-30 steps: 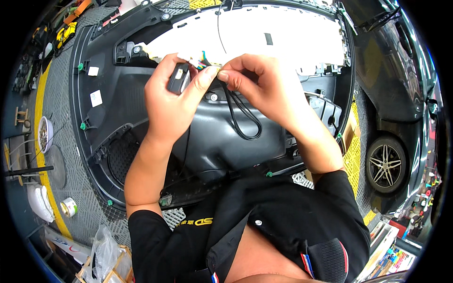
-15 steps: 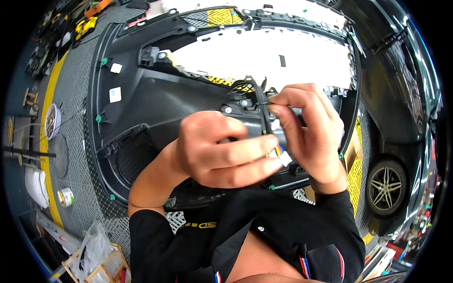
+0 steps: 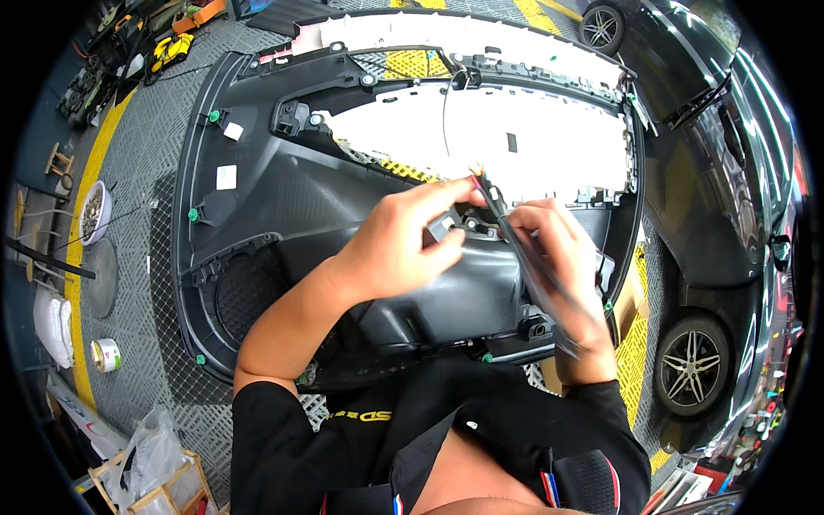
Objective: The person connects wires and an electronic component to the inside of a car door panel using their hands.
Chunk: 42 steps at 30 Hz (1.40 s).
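A black wiring harness stretches between my two hands, above a large black car door panel. My left hand is closed, thumb and fingers pinching the harness's far end, where thin coloured wires show. A small dark connector block sits among its lower fingers. To the right, my right hand is closed around the harness lower down. The loose length trailing over that wrist is smeared by motion. A white padding sheet covers the panel's upper part, beyond both hands.
At the right stands a dark car with a spoked wheel. A bowl and a tin are at the left. A wooden crate holding clear plastic lies lower left. Green clips stick out along the panel's edge.
My left hand has moved up the harness to its wire end, turning as it went. My right hand has shifted lower, and the harness now trails over that wrist. The view has shifted slightly.
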{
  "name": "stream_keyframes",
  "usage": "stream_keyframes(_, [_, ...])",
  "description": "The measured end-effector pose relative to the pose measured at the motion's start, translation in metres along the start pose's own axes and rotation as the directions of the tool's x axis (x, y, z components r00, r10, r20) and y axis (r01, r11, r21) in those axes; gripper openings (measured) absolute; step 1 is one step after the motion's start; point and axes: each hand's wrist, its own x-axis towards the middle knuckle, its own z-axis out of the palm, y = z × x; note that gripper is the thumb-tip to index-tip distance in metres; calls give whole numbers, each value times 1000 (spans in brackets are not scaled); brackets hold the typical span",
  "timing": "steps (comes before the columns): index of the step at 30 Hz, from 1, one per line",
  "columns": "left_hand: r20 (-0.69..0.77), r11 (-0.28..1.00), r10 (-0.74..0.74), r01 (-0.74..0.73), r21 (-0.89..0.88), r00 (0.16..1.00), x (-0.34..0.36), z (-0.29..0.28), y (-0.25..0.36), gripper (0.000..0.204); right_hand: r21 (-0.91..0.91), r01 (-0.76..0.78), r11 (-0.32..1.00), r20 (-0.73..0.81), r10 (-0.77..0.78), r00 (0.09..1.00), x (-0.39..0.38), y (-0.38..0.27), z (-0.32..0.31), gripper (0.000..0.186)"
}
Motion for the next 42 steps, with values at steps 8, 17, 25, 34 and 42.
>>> stream_keyframes(8, [-39,951,310,-309,34,950,-5,-18,39,51,-259,367,893,188,-327,926,26,-13,-7,25])
stream_keyframes(17, [124,963,265,-270,23,956,-8,-11,48,44,-58,217,975,-62,-220,973,39,-31,-32,16])
stream_keyframes(25, [8,932,-127,122,-341,992,-1,-14,21,47,256,-122,959,117,95,989,26,-5,-6,7])
stream_keyframes(34, [-277,956,243,-279,-96,930,-3,-6,23,36,87,100,991,7,-101,995,35,-37,-1,8])
stream_keyframes(42, [-233,709,663,-496,501,712,-2,-1,15,32,581,-484,654,496,186,848,33,-10,-15,14])
